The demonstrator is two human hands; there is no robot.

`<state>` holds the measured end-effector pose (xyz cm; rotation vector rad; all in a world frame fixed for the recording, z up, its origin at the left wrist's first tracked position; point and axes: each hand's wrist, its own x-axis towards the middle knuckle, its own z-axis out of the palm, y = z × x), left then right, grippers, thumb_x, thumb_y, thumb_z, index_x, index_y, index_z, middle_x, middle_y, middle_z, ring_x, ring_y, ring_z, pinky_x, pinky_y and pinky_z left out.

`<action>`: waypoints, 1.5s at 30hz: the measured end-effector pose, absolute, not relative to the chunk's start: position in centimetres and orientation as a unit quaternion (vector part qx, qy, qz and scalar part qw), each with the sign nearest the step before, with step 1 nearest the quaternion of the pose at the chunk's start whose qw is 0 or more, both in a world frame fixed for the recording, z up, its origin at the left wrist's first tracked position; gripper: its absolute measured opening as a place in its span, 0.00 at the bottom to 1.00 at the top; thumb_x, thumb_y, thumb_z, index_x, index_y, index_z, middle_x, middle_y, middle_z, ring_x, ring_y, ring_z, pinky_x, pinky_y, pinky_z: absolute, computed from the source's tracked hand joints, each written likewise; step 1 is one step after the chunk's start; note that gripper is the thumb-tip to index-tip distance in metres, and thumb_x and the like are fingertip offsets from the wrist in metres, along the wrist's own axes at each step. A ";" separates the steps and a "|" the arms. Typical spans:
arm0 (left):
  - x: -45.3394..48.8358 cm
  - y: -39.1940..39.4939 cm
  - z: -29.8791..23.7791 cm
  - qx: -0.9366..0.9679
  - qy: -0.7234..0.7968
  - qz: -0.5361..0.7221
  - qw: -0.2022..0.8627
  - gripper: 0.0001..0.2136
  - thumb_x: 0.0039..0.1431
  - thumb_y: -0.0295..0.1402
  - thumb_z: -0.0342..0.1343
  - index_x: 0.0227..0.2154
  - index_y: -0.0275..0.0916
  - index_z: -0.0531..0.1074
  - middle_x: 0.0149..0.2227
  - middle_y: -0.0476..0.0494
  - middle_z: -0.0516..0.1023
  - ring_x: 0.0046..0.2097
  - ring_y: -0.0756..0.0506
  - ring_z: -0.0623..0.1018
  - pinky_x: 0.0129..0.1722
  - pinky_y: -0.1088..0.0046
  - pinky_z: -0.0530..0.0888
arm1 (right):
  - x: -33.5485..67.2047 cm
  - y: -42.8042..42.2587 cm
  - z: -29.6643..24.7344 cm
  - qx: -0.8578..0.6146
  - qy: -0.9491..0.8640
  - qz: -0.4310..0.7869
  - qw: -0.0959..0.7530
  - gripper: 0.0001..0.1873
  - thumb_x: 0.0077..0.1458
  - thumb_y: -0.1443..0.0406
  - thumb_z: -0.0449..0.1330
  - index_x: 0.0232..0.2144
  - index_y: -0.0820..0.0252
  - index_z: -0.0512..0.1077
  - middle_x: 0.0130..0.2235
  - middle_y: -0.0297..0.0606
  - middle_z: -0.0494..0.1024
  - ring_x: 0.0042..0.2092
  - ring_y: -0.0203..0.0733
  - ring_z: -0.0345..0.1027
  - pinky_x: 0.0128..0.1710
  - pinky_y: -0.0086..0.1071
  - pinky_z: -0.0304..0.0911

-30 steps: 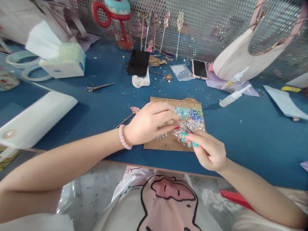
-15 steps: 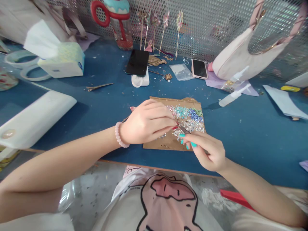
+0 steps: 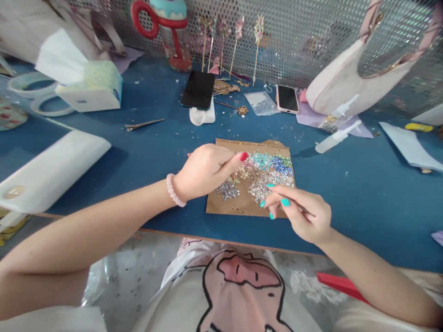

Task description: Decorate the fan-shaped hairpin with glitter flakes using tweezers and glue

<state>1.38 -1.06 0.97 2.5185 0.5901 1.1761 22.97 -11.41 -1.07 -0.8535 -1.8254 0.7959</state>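
A brown cardboard piece (image 3: 242, 208) lies on the blue table (image 3: 363, 193) and carries heaps of small rhinestones (image 3: 270, 164) in silver, teal, blue and green. My left hand (image 3: 204, 171), red-nailed with a pink bead bracelet, hovers at the card's left edge. Its fingers are curled and the thumb is pressed forward over something hidden. My right hand (image 3: 299, 213), with teal nails, rests at the card's lower right corner. It is pinched around thin metal tweezers, which barely show between the fingers.
At the back stand a black phone (image 3: 198, 90) on a white holder, a second phone (image 3: 287, 99), a pink bag (image 3: 346, 85) and upright hair sticks (image 3: 256, 37). A tissue box (image 3: 93, 87) and white pouch (image 3: 51, 168) sit left. A glue bottle (image 3: 334, 138) lies right.
My hands have drawn apart. The left hand pulled back and raised its thumb, uncovering more rhinestones. The right hand slid slightly down and right with the tweezers.
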 end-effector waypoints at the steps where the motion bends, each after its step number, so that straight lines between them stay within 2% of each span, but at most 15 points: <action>1: 1.4 -0.9 0.9 0.876 0.215 0.402 0.156 0.18 0.63 0.26 0.45 0.18 0.35 0.71 0.17 0.48 0.71 0.22 0.51 0.72 0.27 0.74 0.70 | 23.0 -11.4 -1.1 -0.349 -0.744 0.326 0.468 0.22 0.58 0.74 0.48 0.53 0.55 0.65 0.35 0.37 0.77 0.26 0.31 0.69 0.25 0.30 0.69; 4: 1.6 -0.7 0.7 0.882 0.195 0.388 0.180 0.09 0.59 0.22 0.49 0.35 0.34 0.74 0.34 0.41 0.78 0.37 0.47 0.76 0.39 0.70 0.73 | 23.0 -11.5 -1.0 -0.356 -0.739 0.333 0.466 0.21 0.58 0.73 0.48 0.52 0.55 0.65 0.34 0.37 0.77 0.26 0.31 0.69 0.26 0.30 0.70; 6: 1.7 -0.8 0.7 0.888 0.164 0.381 0.201 0.10 0.58 0.21 0.50 0.40 0.34 0.73 0.40 0.39 0.77 0.42 0.48 0.75 0.43 0.71 0.73 | 23.0 -11.6 -0.9 -0.363 -0.733 0.339 0.464 0.21 0.58 0.73 0.48 0.52 0.55 0.65 0.34 0.36 0.78 0.26 0.32 0.70 0.27 0.31 0.70; 11: 1.8 -1.4 0.9 0.885 0.123 0.383 0.232 0.06 0.57 0.22 0.53 0.33 0.33 0.74 0.34 0.41 0.77 0.37 0.50 0.76 0.40 0.76 0.74 | 22.9 -11.5 -0.8 -0.361 -0.733 0.345 0.461 0.20 0.59 0.73 0.48 0.52 0.55 0.65 0.34 0.36 0.78 0.26 0.32 0.70 0.28 0.31 0.71; 19: 1.8 -1.6 1.0 0.876 0.126 0.399 0.239 0.06 0.56 0.21 0.52 0.33 0.33 0.74 0.34 0.41 0.76 0.37 0.49 0.76 0.40 0.74 0.74 | 22.9 -11.5 -0.8 -0.363 -0.738 0.338 0.457 0.20 0.59 0.72 0.48 0.52 0.54 0.65 0.34 0.35 0.78 0.26 0.32 0.71 0.29 0.31 0.72; 25: 1.7 -1.4 1.0 0.877 0.120 0.389 0.256 0.06 0.58 0.23 0.52 0.34 0.35 0.73 0.35 0.41 0.76 0.38 0.48 0.75 0.39 0.71 0.74 | 22.9 -11.5 -0.7 -0.363 -0.758 0.315 0.441 0.20 0.59 0.73 0.48 0.52 0.55 0.65 0.34 0.36 0.78 0.26 0.32 0.71 0.27 0.29 0.71; 30: 1.5 -1.2 1.2 0.873 0.094 0.384 0.286 0.04 0.57 0.24 0.53 0.32 0.35 0.73 0.33 0.42 0.76 0.37 0.49 0.76 0.39 0.73 0.73 | 22.8 -11.5 -0.4 -0.340 -0.769 0.313 0.442 0.23 0.58 0.75 0.47 0.53 0.56 0.64 0.34 0.36 0.78 0.26 0.31 0.70 0.28 0.29 0.71; 37: 1.6 -0.7 1.5 0.844 0.124 0.420 0.309 0.04 0.59 0.26 0.53 0.29 0.35 0.71 0.29 0.43 0.76 0.34 0.49 0.74 0.36 0.72 0.72 | 22.7 -11.5 -0.2 -0.352 -0.738 0.352 0.456 0.19 0.59 0.72 0.48 0.50 0.56 0.67 0.33 0.35 0.79 0.25 0.31 0.70 0.28 0.29 0.71; 45: 1.6 -0.8 1.2 0.867 0.120 0.359 0.324 0.05 0.60 0.26 0.51 0.31 0.35 0.72 0.30 0.45 0.76 0.33 0.50 0.75 0.36 0.76 0.72 | 22.7 -11.5 -0.2 -0.347 -0.741 0.351 0.455 0.19 0.59 0.72 0.48 0.51 0.57 0.67 0.33 0.36 0.79 0.25 0.31 0.69 0.27 0.29 0.71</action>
